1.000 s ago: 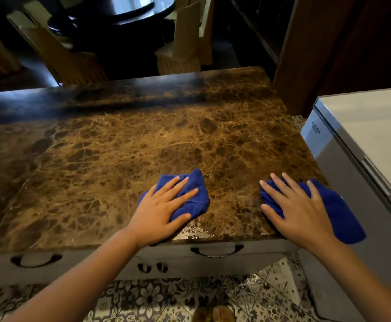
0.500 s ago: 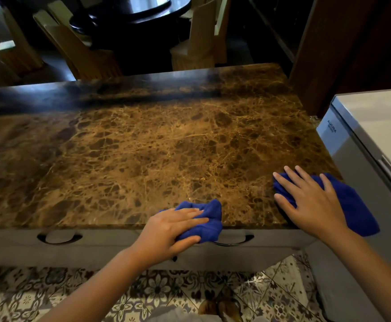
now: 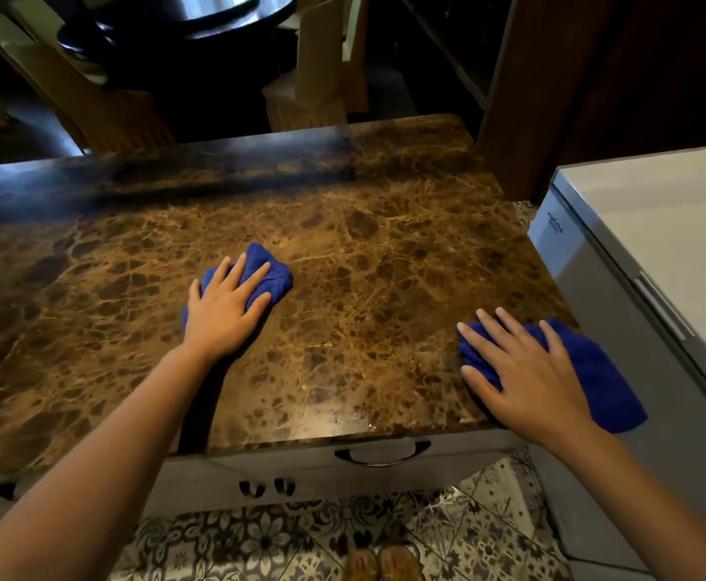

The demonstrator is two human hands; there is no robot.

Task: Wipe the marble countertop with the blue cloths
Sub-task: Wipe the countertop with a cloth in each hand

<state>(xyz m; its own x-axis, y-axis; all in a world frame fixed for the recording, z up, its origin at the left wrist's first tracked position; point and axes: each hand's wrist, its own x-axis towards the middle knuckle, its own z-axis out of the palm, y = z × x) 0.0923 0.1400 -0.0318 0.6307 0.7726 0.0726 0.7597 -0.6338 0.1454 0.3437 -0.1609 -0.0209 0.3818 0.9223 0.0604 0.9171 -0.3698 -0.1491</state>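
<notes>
The brown veined marble countertop (image 3: 364, 262) fills the middle of the view. My left hand (image 3: 223, 310) lies flat, fingers spread, pressing a bunched blue cloth (image 3: 273, 274) onto the marble around the middle of the slab. My right hand (image 3: 525, 373) presses flat on a second blue cloth (image 3: 598, 375) at the counter's near right corner. That cloth hangs over the right edge, toward the white appliance.
A white chest appliance (image 3: 653, 228) stands tight against the counter's right side. Drawers with dark handles (image 3: 382, 452) run under the front edge, above a patterned tile floor (image 3: 267, 538). Wooden chairs (image 3: 313, 77) and a dark round table (image 3: 200, 18) stand beyond the far edge.
My left hand slid its cloth back to the front edge, then pushed it forward toward the counter's middle. My right hand stayed at the near right corner on its cloth.
</notes>
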